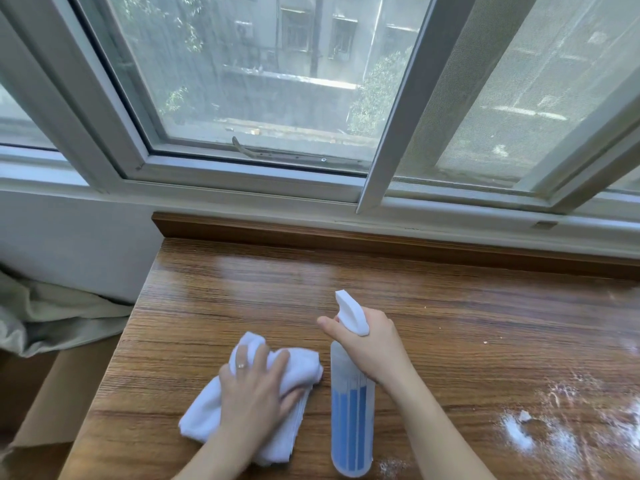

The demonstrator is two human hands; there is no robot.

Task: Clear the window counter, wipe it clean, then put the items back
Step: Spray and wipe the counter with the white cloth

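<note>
On counter (242, 278), right hand (372, 344) gripping spray bottle (351, 417), blue liquid inside

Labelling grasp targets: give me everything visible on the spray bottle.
The spray bottle is slim, translucent plastic with blue vertical stripes low on its body and a white trigger head aimed away, toward the window. It leans with its base toward the camera, over the wooden counter, right of the white cloth. The right hand grips its neck, one finger extended by the trigger. Its fill level cannot be told.
</note>
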